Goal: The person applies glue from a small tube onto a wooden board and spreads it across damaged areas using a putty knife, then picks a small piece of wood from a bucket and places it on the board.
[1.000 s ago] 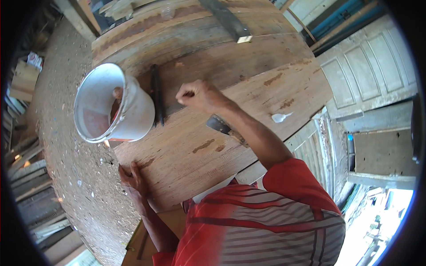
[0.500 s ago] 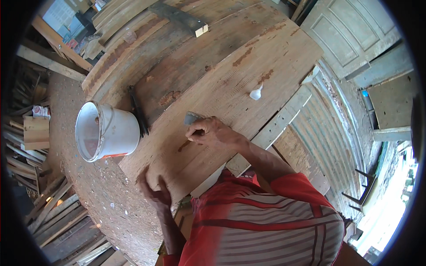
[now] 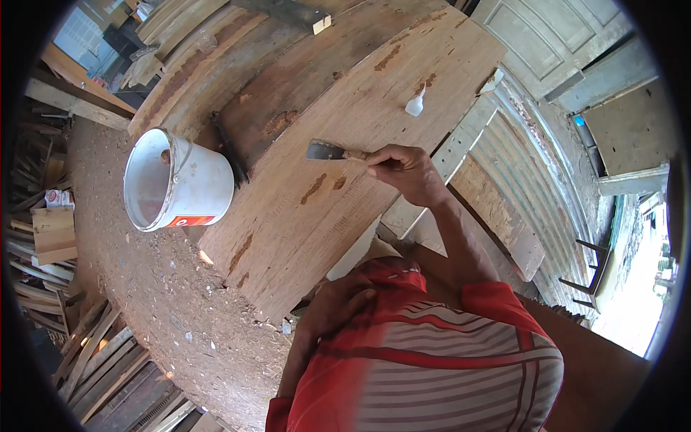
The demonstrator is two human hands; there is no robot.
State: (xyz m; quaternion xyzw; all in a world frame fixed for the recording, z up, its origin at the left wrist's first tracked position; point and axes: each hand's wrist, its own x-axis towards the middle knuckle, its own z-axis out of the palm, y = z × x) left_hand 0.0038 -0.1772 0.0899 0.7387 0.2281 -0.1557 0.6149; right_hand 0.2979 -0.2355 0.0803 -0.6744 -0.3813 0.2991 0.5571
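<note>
My right hand (image 3: 409, 174) pinches the handle of a putty knife (image 3: 327, 150) with a grey, smeared blade. The knife hovers over or touches the wooden board (image 3: 288, 248); which one I cannot tell. Reddish-brown filler patches (image 3: 314, 189) mark the board just below the blade. My left hand (image 3: 344, 294) lies against the front of my red striped shirt, holding nothing that I can see. Farther up the board is a small white bottle (image 3: 414, 107) with a pointed nozzle.
A white bucket (image 3: 205, 181) stands at the board's left edge, beside a dark, slim tool (image 3: 229, 150). More planks (image 3: 216, 68) lie beyond. Scrap wood (image 3: 119, 374) is piled at lower left. Corrugated metal sheet (image 3: 529, 201) and a pale panelled door (image 3: 543, 43) are on the right.
My right hand has lifted and moved right, showing more of the putty knife and the filler beneath. My left hand has left the board's near edge and come back to my shirt.
</note>
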